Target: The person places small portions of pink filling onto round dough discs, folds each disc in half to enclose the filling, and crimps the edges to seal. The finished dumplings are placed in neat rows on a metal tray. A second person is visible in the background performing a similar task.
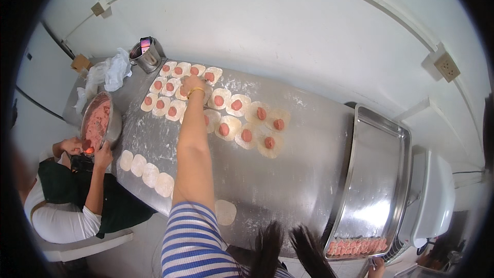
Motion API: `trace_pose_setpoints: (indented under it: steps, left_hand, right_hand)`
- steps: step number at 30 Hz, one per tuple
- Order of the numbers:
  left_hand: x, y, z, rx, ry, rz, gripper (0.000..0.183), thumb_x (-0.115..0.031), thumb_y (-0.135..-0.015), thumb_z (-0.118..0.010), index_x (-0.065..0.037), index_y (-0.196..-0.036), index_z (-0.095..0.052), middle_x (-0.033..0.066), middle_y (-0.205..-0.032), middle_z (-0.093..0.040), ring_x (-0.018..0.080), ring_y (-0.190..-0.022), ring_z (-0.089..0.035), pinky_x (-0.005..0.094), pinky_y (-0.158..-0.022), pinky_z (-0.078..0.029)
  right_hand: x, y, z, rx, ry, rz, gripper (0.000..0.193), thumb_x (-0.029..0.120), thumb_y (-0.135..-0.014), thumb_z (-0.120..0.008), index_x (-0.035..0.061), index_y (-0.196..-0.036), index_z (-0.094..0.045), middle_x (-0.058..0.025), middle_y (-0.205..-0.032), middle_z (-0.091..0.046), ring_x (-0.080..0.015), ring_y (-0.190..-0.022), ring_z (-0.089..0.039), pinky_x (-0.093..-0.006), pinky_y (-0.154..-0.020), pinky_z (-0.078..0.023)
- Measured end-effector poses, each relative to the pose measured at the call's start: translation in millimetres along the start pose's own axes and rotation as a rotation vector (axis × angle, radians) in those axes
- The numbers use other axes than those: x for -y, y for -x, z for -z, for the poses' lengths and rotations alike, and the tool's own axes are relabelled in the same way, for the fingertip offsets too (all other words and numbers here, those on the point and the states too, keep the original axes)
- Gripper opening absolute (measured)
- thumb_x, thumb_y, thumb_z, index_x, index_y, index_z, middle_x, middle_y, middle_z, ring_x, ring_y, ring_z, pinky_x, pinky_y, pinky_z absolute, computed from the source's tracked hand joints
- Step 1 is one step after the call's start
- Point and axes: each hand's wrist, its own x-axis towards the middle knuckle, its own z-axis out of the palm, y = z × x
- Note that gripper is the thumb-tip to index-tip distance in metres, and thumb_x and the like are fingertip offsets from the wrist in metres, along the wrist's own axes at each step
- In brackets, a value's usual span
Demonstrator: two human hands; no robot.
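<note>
Toward ten o'clock: left hand point(195, 83) among dough wrappers point(234, 125), spread flat, presumably to bear meat mounds point(236, 105); grip hidden, can't tell. Right hand point(377, 267), five o'clock: likewise.

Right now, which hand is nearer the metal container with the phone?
Left. The left hand is among filled wrappers, short of the container; the right hand is far off, by the near end of the large tray.
</note>
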Motion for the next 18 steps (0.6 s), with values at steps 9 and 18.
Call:
trace_pose_setpoints:
  steps: [9,18]
  left_hand:
    - [-9.4,-12.8,-9.2,0.182,0.213,0.091,0.034,-0.029,-0.077,-0.065,-0.008,-0.103,-0.066,0.0146,-0.116,-0.057,0.0315,-0.111,-0.053,0.0395,-0.093,-0.042]
    - [-11.0,-14.2,-14.2,0.082,0.141,0.038,0.032,-0.031,-0.077,-0.064,-0.008,-0.099,-0.067,0.0183,-0.114,-0.058,0.0303,-0.107,-0.056,0.0407,-0.091,-0.042]
  right_hand:
    - [1.9,-31.5,-4.2,0.078,-0.285,-0.156,0.039,-0.005,-0.078,-0.052,-0.0011,-0.116,-0.056,-0.0143,-0.113,-0.057,-0.0195,-0.094,-0.057,-0.0295,-0.078,-0.047]
    - [46.8,-39.0,10.8,0.111,-0.039,-0.180,0.037,0.000,-0.078,-0.055,0.0016,-0.115,-0.059,-0.0163,-0.110,-0.061,-0.0262,-0.093,-0.062,-0.0332,-0.079,-0.049]
